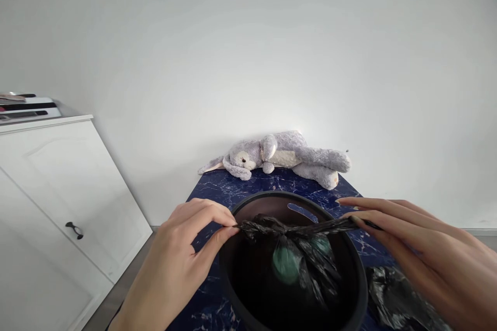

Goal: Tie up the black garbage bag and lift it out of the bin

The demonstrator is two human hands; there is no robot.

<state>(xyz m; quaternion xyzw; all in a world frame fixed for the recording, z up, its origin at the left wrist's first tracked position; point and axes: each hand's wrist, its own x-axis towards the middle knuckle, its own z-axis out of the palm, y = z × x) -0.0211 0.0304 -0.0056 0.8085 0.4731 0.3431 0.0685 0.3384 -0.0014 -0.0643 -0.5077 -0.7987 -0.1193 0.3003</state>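
Note:
A thin black plastic bag (310, 264) hangs inside a round dark bin (359, 289), its top twisted into a knot with two ends pulled out sideways. Green shapes show faintly through the stretched plastic. My left hand (194, 248) pinches one end between thumb and forefinger above the bin's left rim. Over the right rim, my right hand (419, 248) grips the other end between thumb and fingers, the forefinger stretched out. The strand between both hands is taut and nearly level.
The bin stands on a dark blue marble-patterned table (217, 186). A grey plush rabbit (287, 155) lies on its side against the white wall. Another crumpled black bag (399, 295) lies right of the bin. A white cabinet (66, 207) stands at left, with stacked items (29, 106) on top.

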